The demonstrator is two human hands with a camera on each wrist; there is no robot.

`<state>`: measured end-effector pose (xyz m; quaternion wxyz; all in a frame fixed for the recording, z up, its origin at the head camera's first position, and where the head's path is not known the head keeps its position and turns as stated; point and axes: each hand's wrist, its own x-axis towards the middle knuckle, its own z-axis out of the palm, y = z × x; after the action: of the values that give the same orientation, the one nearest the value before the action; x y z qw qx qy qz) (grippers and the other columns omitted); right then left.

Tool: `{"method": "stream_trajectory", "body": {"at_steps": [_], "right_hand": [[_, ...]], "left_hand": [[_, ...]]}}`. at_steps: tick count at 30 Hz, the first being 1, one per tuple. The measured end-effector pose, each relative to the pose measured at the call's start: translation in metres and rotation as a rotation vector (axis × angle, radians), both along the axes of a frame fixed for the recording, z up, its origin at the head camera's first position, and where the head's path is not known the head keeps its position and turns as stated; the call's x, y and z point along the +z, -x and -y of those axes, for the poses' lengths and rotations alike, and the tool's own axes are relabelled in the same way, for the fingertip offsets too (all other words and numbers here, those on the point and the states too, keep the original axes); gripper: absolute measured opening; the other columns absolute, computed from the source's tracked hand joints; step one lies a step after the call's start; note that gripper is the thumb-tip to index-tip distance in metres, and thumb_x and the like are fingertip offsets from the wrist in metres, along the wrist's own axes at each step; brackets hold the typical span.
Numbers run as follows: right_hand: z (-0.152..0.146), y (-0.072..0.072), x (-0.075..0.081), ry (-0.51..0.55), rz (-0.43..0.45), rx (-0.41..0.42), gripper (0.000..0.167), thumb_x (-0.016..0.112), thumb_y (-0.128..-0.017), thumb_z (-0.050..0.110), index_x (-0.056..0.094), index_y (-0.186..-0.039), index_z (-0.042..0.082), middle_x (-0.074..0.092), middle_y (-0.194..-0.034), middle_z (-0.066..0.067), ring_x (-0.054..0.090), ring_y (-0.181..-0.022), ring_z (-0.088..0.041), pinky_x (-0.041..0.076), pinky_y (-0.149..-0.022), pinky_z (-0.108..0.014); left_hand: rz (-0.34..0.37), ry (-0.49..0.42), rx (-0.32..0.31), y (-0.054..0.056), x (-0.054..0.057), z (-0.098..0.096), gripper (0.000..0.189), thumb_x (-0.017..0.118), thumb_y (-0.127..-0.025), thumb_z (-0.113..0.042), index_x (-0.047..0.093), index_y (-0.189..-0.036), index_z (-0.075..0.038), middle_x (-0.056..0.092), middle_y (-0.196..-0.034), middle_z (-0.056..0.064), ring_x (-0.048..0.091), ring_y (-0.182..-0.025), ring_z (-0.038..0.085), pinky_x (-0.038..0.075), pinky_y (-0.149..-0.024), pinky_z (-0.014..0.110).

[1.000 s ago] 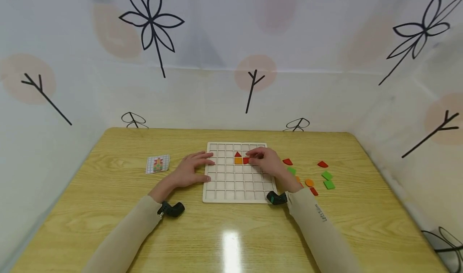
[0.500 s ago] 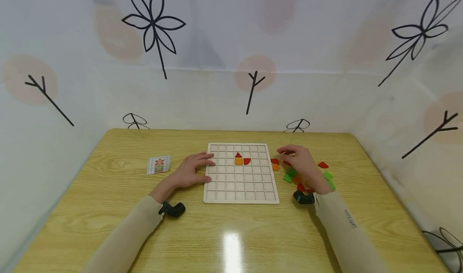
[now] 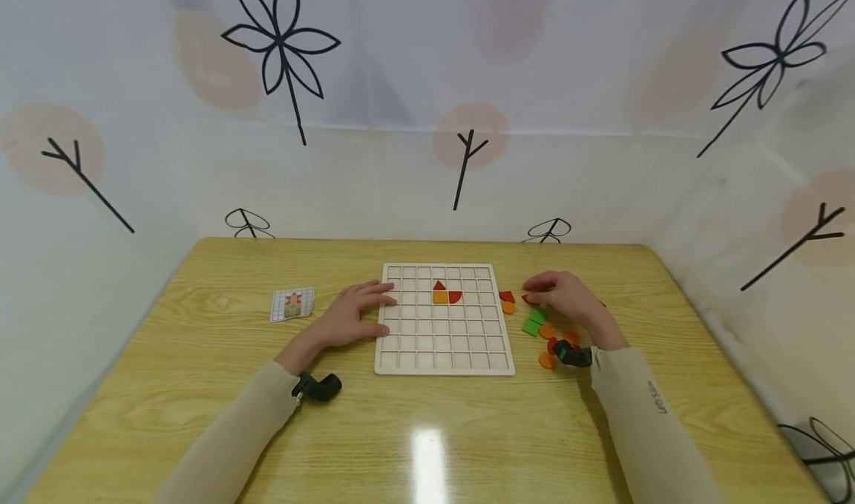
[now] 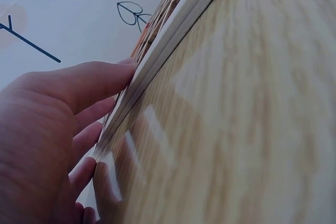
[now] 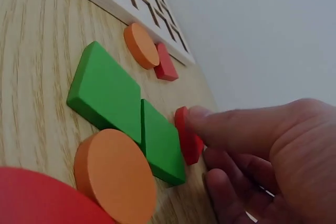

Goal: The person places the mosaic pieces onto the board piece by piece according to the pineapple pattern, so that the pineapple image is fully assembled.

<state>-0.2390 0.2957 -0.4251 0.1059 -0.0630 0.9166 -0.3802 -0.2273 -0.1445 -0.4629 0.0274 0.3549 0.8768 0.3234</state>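
So, a wide stretch of worktop runs up to the near edge of the grid board. Two green squares sit off its right side, strip of wood between. Left hand, fingers spread, touches the left edge. Right hand has its thumb on a red piece past the right edge; can't tell if it's actually pinched. Past the far edge, flower-print backdrop.

We can read one piece of lettering, small and dark, on the outer side of the person's right sleeve, facing the table's right edge: "LetsSlim", as far as we can make out.
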Motion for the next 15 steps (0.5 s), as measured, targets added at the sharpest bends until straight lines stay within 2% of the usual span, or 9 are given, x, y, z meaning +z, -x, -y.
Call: {"method": "stream_trajectory", "body": {"at_steps": [7,15], "right_hand": [[-0.0005,0.0032,-0.0043,-0.004,-0.045,0.012,0.026,0.069,-0.096,0.016,0.072,-0.116,0.000,0.061,-0.130,-0.021,0.050,-0.124,-0.040,0.037,-0.106,-0.056],[-0.0003,0.0045,-0.0050,-0.034,-0.010,-0.041,0.024,0.069,-0.096,0.018,0.071,-0.113,0.002,0.065,-0.120,-0.018,0.053,-0.113,-0.036,0.038,-0.103,-0.055]], "left_hand": [[-0.007,-0.004,0.005,-0.0018,0.0010,0.0026,0.049,0.075,-0.089,-0.031,0.064,-0.133,-0.011,0.042,-0.155,0.011,0.028,-0.146,0.037,0.017,-0.112,0.066],[-0.006,0.003,0.005,0.0001,0.0008,0.0004,0.050,0.074,-0.089,-0.033,0.064,-0.133,-0.012,0.042,-0.155,0.009,0.027,-0.146,0.035,0.017,-0.112,0.065]]}}
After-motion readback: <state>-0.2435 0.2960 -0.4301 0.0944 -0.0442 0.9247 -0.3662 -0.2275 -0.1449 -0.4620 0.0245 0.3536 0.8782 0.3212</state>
